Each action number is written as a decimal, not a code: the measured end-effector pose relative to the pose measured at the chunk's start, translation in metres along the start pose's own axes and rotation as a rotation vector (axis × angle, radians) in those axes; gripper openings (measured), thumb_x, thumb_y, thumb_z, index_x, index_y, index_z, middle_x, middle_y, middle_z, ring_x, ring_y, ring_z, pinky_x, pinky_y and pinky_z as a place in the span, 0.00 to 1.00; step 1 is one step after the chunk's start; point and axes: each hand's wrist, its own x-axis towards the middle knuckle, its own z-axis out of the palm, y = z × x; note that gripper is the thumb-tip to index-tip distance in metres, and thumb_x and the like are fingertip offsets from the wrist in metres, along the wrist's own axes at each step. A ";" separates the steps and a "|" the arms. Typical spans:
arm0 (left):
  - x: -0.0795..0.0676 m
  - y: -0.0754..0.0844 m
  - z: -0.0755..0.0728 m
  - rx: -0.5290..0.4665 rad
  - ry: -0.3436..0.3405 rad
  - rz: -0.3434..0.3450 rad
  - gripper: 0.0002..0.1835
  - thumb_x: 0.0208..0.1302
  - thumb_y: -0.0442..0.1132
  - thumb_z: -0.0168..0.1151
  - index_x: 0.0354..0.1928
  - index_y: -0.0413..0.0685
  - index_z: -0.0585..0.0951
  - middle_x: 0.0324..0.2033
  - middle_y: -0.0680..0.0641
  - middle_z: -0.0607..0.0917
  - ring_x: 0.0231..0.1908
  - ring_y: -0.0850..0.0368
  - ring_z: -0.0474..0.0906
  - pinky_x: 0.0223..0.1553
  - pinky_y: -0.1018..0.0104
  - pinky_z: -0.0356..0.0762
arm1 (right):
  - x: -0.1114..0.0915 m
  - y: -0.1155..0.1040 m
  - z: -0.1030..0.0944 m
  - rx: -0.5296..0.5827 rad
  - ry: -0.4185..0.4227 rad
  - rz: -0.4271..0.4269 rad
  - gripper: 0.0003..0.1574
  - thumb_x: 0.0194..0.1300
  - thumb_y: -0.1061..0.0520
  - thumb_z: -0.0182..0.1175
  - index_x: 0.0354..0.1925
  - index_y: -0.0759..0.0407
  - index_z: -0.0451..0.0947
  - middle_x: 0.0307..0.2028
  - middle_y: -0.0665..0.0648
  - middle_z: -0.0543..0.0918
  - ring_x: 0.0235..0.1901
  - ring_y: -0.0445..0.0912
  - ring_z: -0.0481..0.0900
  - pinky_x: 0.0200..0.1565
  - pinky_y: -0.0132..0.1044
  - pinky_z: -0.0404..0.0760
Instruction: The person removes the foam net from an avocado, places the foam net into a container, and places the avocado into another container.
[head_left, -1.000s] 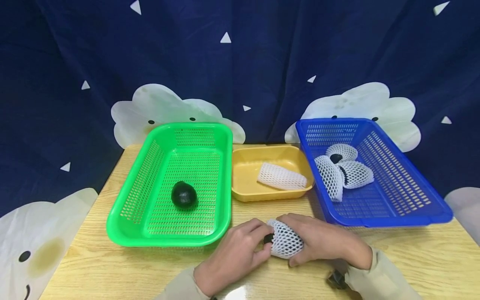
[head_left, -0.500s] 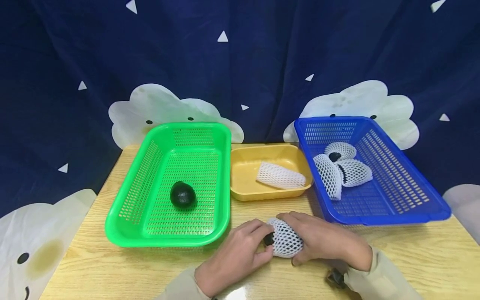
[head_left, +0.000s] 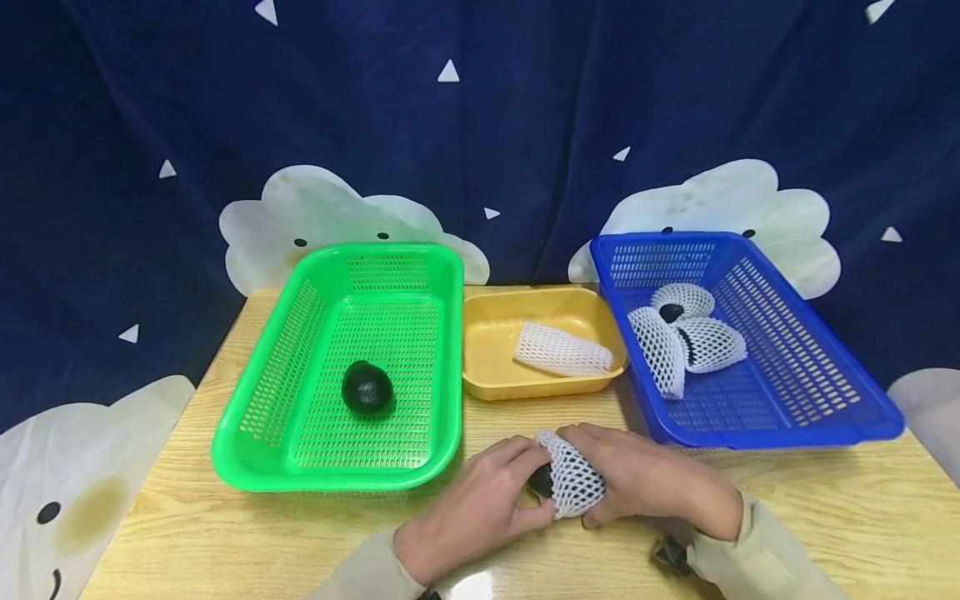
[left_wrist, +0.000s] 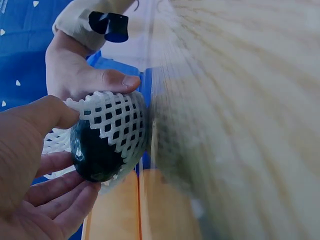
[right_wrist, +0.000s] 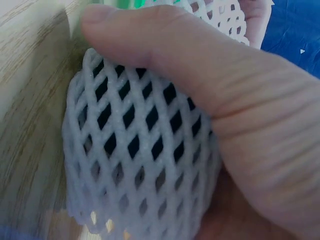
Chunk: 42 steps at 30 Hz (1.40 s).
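Low in the head view, a dark avocado lies partly inside a white foam net (head_left: 577, 486), just in front of the baskets. Its bare end (left_wrist: 95, 152) shows dark green in the left wrist view. My left hand (head_left: 483, 506) holds that end, thumb at the net's edge and fingertips against the skin. From the other side my right hand (head_left: 648, 479) grips the netted part. The right wrist view shows its thumb (right_wrist: 150, 42) lying across the mesh; its other fingers are mostly hidden. Another avocado (head_left: 367, 388) rests bare in the green basket (head_left: 228, 454).
A yellow tray (head_left: 480, 385) at the back centre holds a flat foam net (head_left: 564, 349). To its right stands a blue basket (head_left: 780, 437) with several netted avocados (head_left: 712, 344). Behind the wooden table (head_left: 195, 542) hangs a dark blue curtain (head_left: 525, 108).
My left thumb has moved a little to the right along the net's edge, and more of the avocado's dark end shows. My right hand has stayed nearly still.
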 end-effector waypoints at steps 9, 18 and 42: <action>0.002 -0.001 0.003 0.003 -0.045 0.032 0.22 0.67 0.50 0.66 0.58 0.47 0.79 0.55 0.50 0.85 0.54 0.61 0.84 0.59 0.70 0.82 | 0.002 0.003 0.000 -0.024 0.015 -0.053 0.57 0.35 0.51 0.84 0.66 0.49 0.73 0.55 0.47 0.85 0.52 0.45 0.85 0.56 0.49 0.84; 0.004 -0.001 0.006 -0.026 -0.049 0.030 0.23 0.67 0.51 0.65 0.58 0.49 0.76 0.55 0.52 0.83 0.53 0.64 0.82 0.58 0.72 0.82 | 0.003 0.004 -0.001 -0.036 0.018 -0.066 0.52 0.36 0.51 0.84 0.61 0.47 0.76 0.52 0.44 0.86 0.49 0.41 0.85 0.55 0.46 0.85; 0.006 -0.001 0.010 0.000 -0.022 0.031 0.27 0.63 0.50 0.69 0.60 0.49 0.74 0.53 0.52 0.81 0.50 0.64 0.81 0.55 0.71 0.82 | 0.003 0.000 -0.002 -0.048 0.024 -0.078 0.48 0.37 0.48 0.84 0.58 0.51 0.77 0.49 0.45 0.87 0.47 0.39 0.84 0.52 0.42 0.85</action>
